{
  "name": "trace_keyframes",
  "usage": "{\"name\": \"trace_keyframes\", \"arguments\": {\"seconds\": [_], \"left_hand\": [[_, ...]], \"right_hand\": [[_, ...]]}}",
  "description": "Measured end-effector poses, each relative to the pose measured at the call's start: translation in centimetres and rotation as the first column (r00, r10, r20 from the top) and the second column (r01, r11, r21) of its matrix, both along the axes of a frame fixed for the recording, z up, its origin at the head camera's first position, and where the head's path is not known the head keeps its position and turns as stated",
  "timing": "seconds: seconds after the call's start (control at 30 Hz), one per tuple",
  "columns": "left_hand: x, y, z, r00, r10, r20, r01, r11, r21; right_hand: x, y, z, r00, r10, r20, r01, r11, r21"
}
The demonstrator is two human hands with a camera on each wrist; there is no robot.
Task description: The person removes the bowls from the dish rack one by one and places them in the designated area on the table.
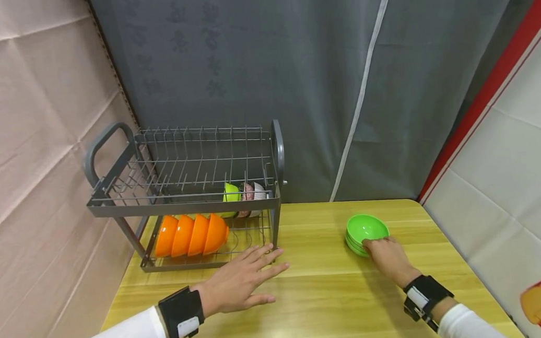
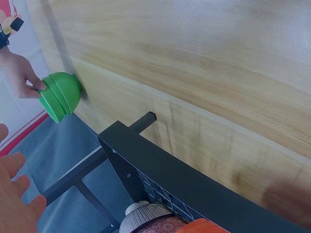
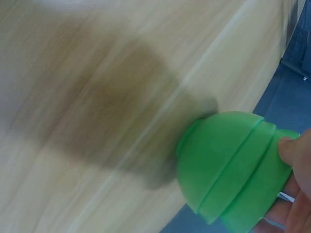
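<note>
My right hand [image 1: 391, 257] pinches the near rim of a stack of nested green bowls [image 1: 366, 226] on the right of the table. In the right wrist view the thumb lies on the outside of the topmost green bowl [image 3: 260, 191], and fingers reach over its rim. The left wrist view shows the stack's base close over the wood. My left hand [image 1: 243, 281] holds nothing. Its fingers are spread, palm down, in front of the dish rack's [image 1: 184, 208] right front corner.
Orange bowls [image 1: 216, 233] stand on edge in a row on the rack's lower tier. Behind them are a lime-green bowl [image 1: 231, 192], a pink patterned bowl [image 1: 247, 192] and a whitish bowl [image 1: 259, 192]. A grey curtain [image 1: 293, 83] hangs behind the wooden table [image 1: 318, 307].
</note>
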State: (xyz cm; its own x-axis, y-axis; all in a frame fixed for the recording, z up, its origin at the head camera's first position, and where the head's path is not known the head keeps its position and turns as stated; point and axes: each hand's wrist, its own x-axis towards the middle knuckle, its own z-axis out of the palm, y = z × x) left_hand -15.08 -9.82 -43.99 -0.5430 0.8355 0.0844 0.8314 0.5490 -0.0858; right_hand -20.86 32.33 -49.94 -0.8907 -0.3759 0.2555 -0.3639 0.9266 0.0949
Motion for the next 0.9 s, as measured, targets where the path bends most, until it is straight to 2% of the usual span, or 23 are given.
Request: {"name": "trace_keyframes", "arguments": {"seconds": [0.13, 0.33, 0.8, 0.9], "left_hand": [[0.1, -0.04, 0.0, 1.0, -0.002, 0.014, 0.002, 1.0, 0.003], [0.16, -0.05, -0.12, 1.0, -0.004, 0.009, 0.004, 1.0, 0.007], [0.26, -0.02, -0.06, 1.0, 0.0, -0.011, 0.0, 1.0, 0.002], [0.28, 0.0, -0.05, 1.0, -0.002, -0.016, 0.002, 1.0, 0.008]], "right_hand": [[-0.06, 0.25, -0.7, 0.999, -0.026, 0.034, 0.027, 0.999, -0.034], [-0.15, 0.25, -0.87, 0.996, -0.049, 0.079, 0.056, 0.995, -0.084], [0.61, 0.0, -0.43, 0.996, -0.036, 0.085, 0.039, 0.999, -0.035], [0.81, -0.18, -0.14, 0.996, -0.034, 0.088, 0.039, 0.998, -0.053]]}}
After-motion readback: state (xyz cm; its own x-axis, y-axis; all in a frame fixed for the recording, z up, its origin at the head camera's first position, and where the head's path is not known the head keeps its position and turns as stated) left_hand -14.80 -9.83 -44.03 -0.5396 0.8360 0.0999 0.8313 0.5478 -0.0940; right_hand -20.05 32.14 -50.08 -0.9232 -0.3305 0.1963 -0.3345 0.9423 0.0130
